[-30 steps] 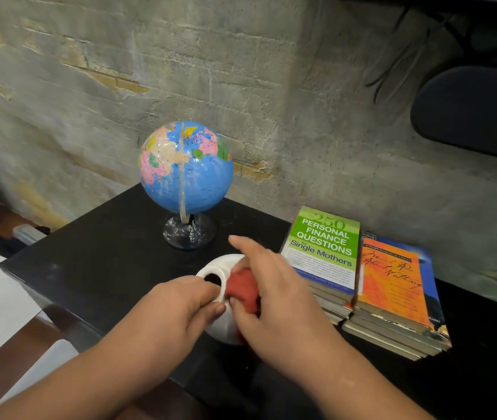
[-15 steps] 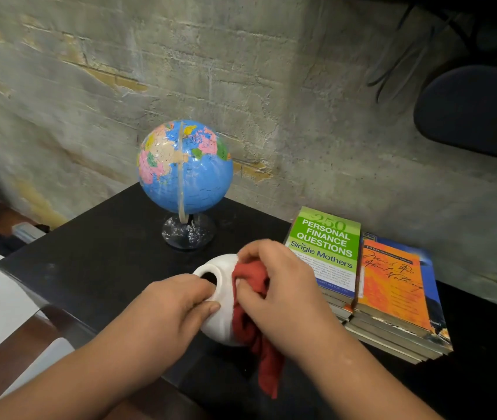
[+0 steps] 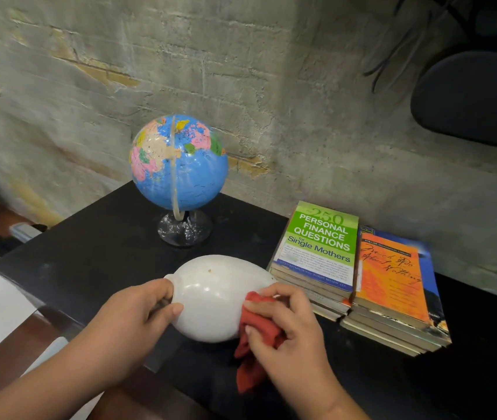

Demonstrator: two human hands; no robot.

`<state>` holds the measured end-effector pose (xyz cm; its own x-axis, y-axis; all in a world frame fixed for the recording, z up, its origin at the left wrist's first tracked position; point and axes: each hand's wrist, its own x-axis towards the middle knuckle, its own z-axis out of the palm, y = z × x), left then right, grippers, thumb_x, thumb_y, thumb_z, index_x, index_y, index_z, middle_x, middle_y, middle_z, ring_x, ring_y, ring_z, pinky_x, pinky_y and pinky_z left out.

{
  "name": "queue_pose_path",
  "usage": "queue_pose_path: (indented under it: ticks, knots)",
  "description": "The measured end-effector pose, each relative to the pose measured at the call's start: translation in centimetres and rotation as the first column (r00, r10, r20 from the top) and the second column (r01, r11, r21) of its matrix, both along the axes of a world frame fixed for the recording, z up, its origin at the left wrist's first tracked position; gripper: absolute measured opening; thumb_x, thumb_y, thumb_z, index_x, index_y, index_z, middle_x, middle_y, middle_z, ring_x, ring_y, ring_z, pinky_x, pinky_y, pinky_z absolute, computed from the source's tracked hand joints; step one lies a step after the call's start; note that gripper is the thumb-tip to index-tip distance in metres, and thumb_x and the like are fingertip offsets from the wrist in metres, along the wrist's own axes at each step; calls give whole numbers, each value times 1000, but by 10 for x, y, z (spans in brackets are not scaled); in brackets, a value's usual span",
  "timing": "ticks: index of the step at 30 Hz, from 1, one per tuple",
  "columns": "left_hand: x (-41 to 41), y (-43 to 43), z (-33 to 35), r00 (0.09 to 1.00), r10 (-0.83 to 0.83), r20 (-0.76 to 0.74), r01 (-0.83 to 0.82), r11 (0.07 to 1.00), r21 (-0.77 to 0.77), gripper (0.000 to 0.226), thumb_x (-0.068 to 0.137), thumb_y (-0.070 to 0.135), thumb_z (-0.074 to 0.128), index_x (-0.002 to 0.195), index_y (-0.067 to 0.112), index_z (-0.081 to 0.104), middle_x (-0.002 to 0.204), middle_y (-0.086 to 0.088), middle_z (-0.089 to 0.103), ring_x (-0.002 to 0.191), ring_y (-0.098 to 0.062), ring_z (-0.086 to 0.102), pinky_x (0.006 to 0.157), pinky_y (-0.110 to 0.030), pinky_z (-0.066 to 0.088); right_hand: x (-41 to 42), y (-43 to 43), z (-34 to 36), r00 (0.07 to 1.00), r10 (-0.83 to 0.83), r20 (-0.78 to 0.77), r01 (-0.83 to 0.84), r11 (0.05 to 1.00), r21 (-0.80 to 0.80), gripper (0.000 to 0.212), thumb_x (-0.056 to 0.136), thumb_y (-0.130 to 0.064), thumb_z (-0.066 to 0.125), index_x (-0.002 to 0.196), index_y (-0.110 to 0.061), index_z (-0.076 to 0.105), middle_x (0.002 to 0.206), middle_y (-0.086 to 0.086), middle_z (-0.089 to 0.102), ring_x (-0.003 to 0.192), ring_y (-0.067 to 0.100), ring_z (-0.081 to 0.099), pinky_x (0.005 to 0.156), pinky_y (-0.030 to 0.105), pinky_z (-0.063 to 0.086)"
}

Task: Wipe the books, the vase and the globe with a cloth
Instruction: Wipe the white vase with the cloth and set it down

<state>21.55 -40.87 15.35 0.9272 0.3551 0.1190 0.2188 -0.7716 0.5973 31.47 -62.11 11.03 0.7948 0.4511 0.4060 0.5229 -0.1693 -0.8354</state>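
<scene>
Vase (image 3: 210,295), white, glossy and rounded, looks hard, slippery and breakable; the narrow neck is the surest hold. It lies sideways over the tabletop (image 3: 89,253), neck gripped by the fingers of the left hand (image 3: 132,322), base against the red cloth (image 3: 256,338) bunched in the right hand (image 3: 289,334). Half a second earlier its mouth faced upward, cloth rubbing beside it.

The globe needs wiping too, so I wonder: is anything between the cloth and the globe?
Only the vase, held on its side by the left hand; the right hand holds the cloth against its near side, and the globe stands behind it.
</scene>
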Motion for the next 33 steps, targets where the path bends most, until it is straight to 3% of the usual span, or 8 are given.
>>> queue_pose_path:
  ticks: [3,5,7,12,15,26,30,33]
  knots:
    - [-2,2,-1,1000,3,-22,-2,1000,7,24,90,25,62,70,18,51,81,7,57,71,-16,51,57,-26,37,20,-11,-19,935,-234,-266,238,971,-16,47,71,-8,78,89,-51,72,107,-10,62,107,5,59,96,16,44]
    - [-4,4,-1,999,-18,-28,18,1000,9,22,90,25,63,72,18,52,82,6,57,75,-18,51,58,-27,39,34,-15,-26,835,-287,-469,303,952,-42,35,74,-11,78,94,-39,71,104,-5,69,101,13,65,94,31,52]
    - [-6,5,0,999,-43,-33,43,999,13,19,89,26,64,74,19,55,83,7,58,75,-17,52,61,-28,42,41,-13,-23,746,-287,-600,331,943,-40,26,79,-7,74,92,-28,68,99,1,72,93,18,68,82,32,55]
    - [-10,5,1,994,-72,-82,71,997,-8,31,79,49,47,81,20,58,73,3,63,72,-13,57,67,-27,46,45,-14,-20,800,-258,-541,246,965,-97,25,82,-9,72,98,-29,70,99,-3,72,96,16,67,91,40,55]
    - [-11,4,0,994,-84,-73,84,996,1,24,74,50,45,82,27,48,80,7,59,77,-15,53,58,-20,40,51,-13,-19,782,-282,-555,243,959,-145,23,85,-11,69,97,-30,69,98,-4,71,96,16,66,91,43,55]
    - [-14,3,0,995,-65,-71,67,997,24,35,73,55,42,76,22,52,71,2,60,70,-17,56,62,-29,46,54,-15,-7,879,-198,-433,104,967,-231,29,86,-11,69,101,-36,66,104,-10,67,100,11,62,90,32,53]
    - [-14,6,-1,996,-84,-31,86,995,46,32,73,61,39,91,34,41,95,15,55,85,-14,51,58,-24,41,54,-18,1,881,-140,-452,40,974,-225,30,85,-10,70,97,-37,68,102,-10,69,98,10,64,91,34,54]
    - [-12,2,0,996,-92,-2,92,993,68,13,86,43,50,86,34,41,96,16,53,84,-14,50,55,-22,36,53,-16,4,886,-183,-425,66,959,-274,27,85,-12,69,94,-38,66,100,-11,68,98,12,64,91,37,54]
